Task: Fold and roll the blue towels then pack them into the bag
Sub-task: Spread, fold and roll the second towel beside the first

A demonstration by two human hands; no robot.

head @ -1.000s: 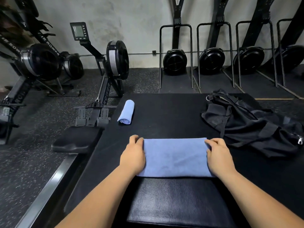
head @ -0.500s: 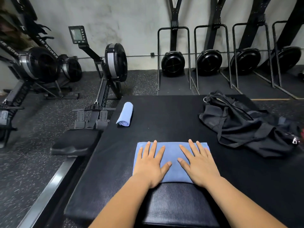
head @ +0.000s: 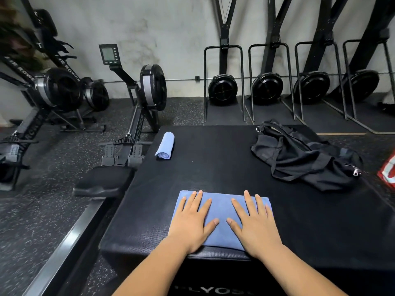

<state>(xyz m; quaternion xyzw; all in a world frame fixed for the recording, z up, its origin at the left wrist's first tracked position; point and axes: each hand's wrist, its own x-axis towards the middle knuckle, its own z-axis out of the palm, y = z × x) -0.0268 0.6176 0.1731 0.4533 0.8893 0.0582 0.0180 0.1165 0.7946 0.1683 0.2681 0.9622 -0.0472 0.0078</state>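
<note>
Lower centre: left hand (head: pixel 193 223) and right hand (head: pixel 254 224) lie flat, fingers spread, pressing folded blue towel (head: pixel 222 212) on black padded box (head: pixel 213 171); nothing grasped. Upper left of box: rolled blue towel (head: pixel 165 146). Upper right: slumped black bag (head: pixel 303 161). Beyond, left: rowing machine (head: pixel 147 92).

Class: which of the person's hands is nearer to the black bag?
Right. The right hand lies flat on the folded towel's right half, the bag ahead to its right; the left hand lies on the left half, farther off.
</note>
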